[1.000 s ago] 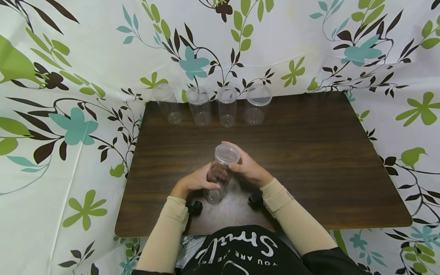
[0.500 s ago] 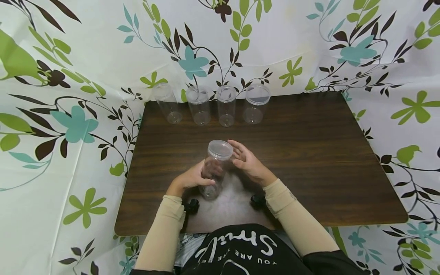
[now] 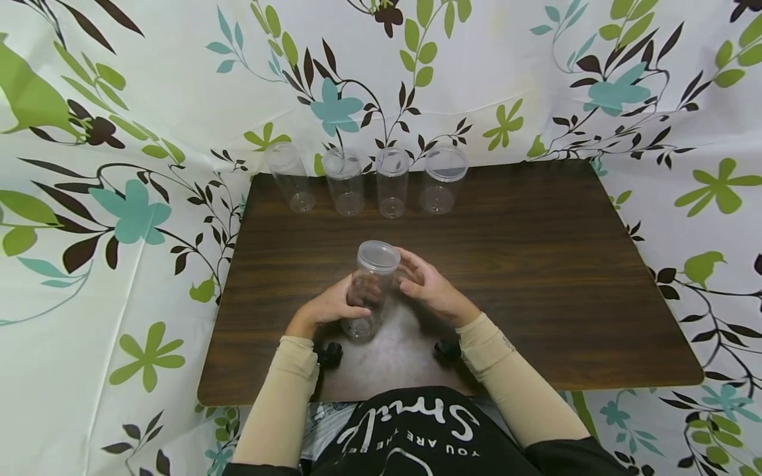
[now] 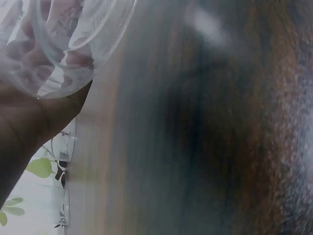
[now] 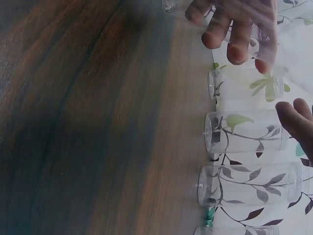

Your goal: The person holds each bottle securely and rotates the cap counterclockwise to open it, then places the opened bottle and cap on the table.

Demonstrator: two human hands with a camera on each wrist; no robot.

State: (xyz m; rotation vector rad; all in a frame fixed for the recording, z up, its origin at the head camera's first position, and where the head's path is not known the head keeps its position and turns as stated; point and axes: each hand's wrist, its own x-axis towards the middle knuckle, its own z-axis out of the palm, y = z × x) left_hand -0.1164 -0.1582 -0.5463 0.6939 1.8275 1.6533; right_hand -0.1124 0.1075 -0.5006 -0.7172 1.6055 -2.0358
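Note:
A clear plastic jar with a translucent lid is tilted over the front middle of the table. My left hand grips its body, fingers round the far side and thumb across the near side. In the left wrist view, the jar's base fills the upper left corner. My right hand is just right of the lid, its fingers loosely bent and holding nothing. The right wrist view shows a gap between the right fingertips and the left fingers seen through the jar.
Several clear jars stand in a row along the back edge: a leftmost jar, two in the middle, and a wider jar on the right. Behind them hangs a leaf-patterned cloth. The dark wooden table stretches to the right.
The right hand has let go of the jar's upper part and opened slightly beside it. Held by the left hand, the jar has moved a little left and away from the body.

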